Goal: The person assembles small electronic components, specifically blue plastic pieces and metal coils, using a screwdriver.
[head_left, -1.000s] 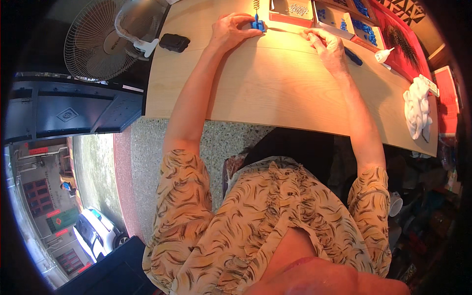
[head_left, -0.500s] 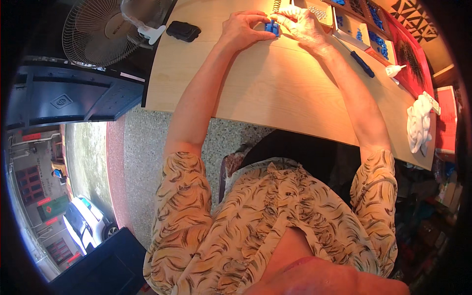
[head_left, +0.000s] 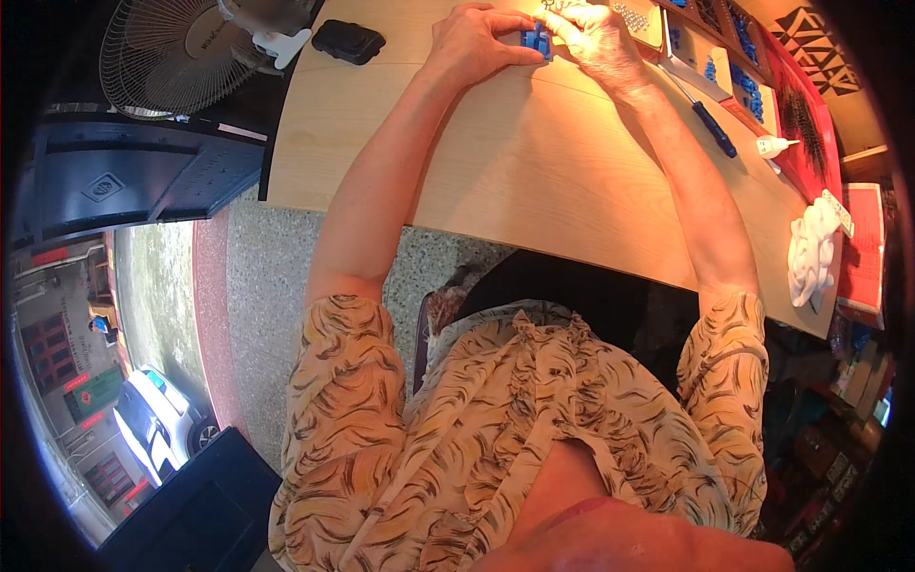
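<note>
A small blue plastic part (head_left: pixel 537 42) lies at the far edge of the view, on the wooden table, between my two hands. My left hand (head_left: pixel 474 43) grips it from the left, thumb at its near side and fingers at its far side. From the right, my right hand (head_left: pixel 602 50) reaches in with thumb and forefinger pinched together at the part's upper end. Whatever sits in that pinch is too small to make out. The tips of both hands come close together around the part.
A blue-handled screwdriver (head_left: pixel 713 129), a white nozzle bottle (head_left: pixel 774 146) and trays of blue pieces (head_left: pixel 745 95) line the right side. White gloves (head_left: pixel 812 250) lie at the right corner. A black case (head_left: pixel 349 42) and a fan (head_left: pixel 195 48) are at the left.
The view has shifted slightly, so the table and hands appear higher. My left hand still grips the blue part; my right fingers stay pinched at its upper end.
</note>
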### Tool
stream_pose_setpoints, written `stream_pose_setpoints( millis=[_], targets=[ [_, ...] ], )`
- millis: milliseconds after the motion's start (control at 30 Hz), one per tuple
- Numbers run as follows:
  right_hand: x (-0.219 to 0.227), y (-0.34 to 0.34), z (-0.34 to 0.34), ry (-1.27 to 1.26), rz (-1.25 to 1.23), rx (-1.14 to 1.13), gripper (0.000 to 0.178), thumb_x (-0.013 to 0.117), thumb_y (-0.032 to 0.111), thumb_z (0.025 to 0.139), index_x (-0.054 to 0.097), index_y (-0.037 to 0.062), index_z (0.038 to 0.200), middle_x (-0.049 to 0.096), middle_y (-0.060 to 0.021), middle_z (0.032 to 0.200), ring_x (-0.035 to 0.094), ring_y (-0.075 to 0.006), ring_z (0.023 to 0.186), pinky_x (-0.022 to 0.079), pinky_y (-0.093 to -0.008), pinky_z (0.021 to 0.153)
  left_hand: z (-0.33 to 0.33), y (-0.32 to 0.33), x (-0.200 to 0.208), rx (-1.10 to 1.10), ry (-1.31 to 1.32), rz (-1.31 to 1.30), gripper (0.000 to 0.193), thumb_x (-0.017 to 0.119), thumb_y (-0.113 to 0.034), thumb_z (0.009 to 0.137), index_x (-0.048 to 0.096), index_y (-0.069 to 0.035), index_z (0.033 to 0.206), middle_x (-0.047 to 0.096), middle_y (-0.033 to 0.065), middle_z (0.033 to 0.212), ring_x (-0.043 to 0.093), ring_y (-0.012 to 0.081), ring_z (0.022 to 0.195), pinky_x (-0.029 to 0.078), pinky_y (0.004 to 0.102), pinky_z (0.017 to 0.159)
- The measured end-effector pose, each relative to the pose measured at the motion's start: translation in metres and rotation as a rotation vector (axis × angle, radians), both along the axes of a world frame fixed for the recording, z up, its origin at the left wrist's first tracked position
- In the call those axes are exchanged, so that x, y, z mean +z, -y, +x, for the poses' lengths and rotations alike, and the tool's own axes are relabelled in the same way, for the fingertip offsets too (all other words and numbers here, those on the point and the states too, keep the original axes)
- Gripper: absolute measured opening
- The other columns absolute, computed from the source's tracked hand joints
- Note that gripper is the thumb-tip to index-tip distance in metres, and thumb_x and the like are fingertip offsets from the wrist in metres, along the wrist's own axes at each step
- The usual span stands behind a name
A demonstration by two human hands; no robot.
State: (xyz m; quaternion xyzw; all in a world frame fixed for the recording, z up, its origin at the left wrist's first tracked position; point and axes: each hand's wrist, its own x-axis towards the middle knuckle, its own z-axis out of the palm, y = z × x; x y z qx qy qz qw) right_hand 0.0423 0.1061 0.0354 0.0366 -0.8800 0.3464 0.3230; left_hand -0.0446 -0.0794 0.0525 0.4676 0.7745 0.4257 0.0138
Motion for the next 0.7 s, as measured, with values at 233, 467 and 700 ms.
stream_pose_setpoints(
  millis=[233,467,700],
  targets=[
    [-0.001,-0.002,-0.002,0.035,0.029,-0.046,0.019,0.07,0.015,0.096,0.074,0.0014,0.084,0.068,-0.0147,0.068,0.064,-0.0204,0.058,0.047,-0.0377,0.054,-0.009,-0.003,-0.016,0.028,0.104,-0.131,0.048,0.091,-0.036,0.073,0.08,-0.016,0.114,0.071,0.0056,0.113,0.069,0.02,0.096,0.055,0.0347,0.086],
    [0.012,0.005,0.005,0.183,-0.055,-0.03,0.024,0.071,0.02,0.096,0.073,-0.0038,0.093,0.059,-0.0154,0.067,0.051,-0.0145,0.058,0.045,-0.0357,0.057,-0.014,-0.004,-0.024,0.027,0.024,-0.082,0.047,0.091,-0.043,0.067,0.082,-0.021,0.108,0.077,-0.0004,0.105,0.07,0.0195,0.1,0.052,0.0375,0.089],
    [-0.007,-0.003,0.025,0.169,-0.346,0.048,0.035,0.072,0.021,0.096,0.071,-0.0059,0.117,0.077,-0.0157,0.107,0.072,-0.0174,0.087,0.058,-0.0323,0.08,-0.023,-0.008,-0.037,-0.002,0.069,-0.024,0.047,0.09,-0.044,0.067,0.082,-0.02,0.107,0.076,0.0008,0.105,0.069,0.0208,0.101,0.052,0.0382,0.091]
  ],
)
